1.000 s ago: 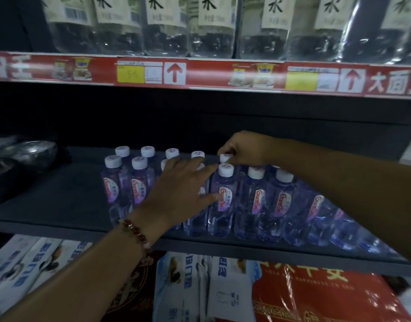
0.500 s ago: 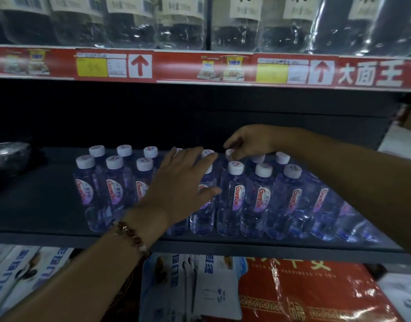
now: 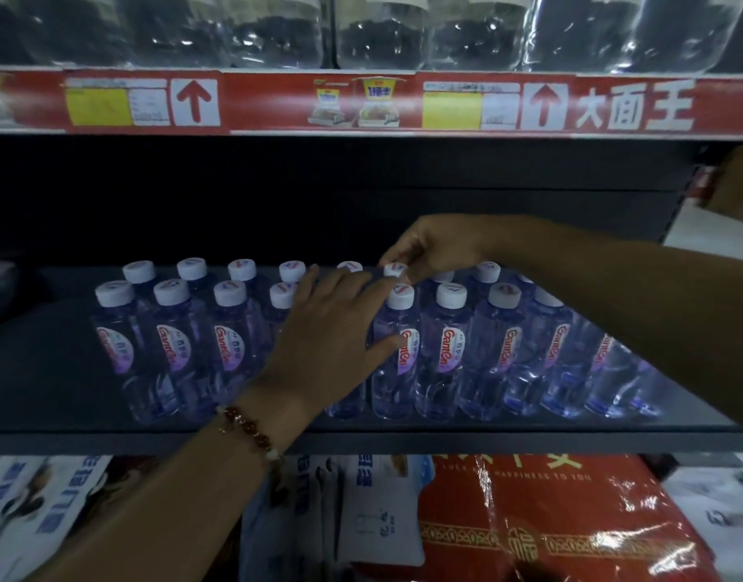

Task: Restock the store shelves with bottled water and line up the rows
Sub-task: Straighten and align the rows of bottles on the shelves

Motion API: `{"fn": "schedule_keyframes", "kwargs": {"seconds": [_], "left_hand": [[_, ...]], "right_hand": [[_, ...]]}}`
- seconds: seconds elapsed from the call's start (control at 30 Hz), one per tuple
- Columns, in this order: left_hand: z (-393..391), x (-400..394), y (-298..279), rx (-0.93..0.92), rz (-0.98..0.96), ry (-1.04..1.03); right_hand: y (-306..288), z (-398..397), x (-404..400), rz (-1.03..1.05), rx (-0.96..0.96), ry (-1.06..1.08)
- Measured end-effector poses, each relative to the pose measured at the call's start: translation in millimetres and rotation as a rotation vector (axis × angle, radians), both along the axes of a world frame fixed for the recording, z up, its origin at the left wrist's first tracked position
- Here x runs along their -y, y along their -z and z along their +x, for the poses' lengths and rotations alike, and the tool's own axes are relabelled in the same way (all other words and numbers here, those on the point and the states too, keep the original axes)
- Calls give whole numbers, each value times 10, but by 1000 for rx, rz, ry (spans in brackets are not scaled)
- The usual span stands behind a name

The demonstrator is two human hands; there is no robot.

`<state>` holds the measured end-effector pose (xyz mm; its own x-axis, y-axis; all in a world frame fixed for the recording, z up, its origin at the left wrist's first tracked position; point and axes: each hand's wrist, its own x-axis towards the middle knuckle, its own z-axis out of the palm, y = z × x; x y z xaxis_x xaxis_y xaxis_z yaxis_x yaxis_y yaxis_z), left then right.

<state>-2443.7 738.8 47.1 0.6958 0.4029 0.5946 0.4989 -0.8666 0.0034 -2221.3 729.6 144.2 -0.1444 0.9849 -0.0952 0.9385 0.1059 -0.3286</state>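
Your bottles [image 3: 449,346] stand two rows deep on the dark shelf [image 3: 46,371], labels mostly forward, the rows fairly even. Your right hand [image 3: 436,249] pinches a back-row cap [image 3: 394,270]; your left hand [image 3: 332,333] lies flat, fingers straight, against front bottles. I judge stocking largely done here, with alignment underway and bare shelf at left unfilled.

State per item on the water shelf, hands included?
Small water bottles: upright, capped, two rows on the dark shelf.
Back-row bottle cap: pinched by the right hand.
Left hand: fingers spread, resting on front-row bottles.
Large bottles: standing on the upper shelf.
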Motion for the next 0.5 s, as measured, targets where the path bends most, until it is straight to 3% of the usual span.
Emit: {"fn": "schedule_keyframes", "kwargs": {"seconds": [0.13, 0.23, 0.5], "left_hand": [[86, 8, 33, -12, 49, 23], [146, 1, 71, -5, 54, 18], [401, 209, 73, -4, 127, 56]], "right_hand": [[-16, 128, 113, -29, -70, 108], [-21, 252, 253, 8, 25, 165], [46, 374, 347, 66, -42, 108]]}}
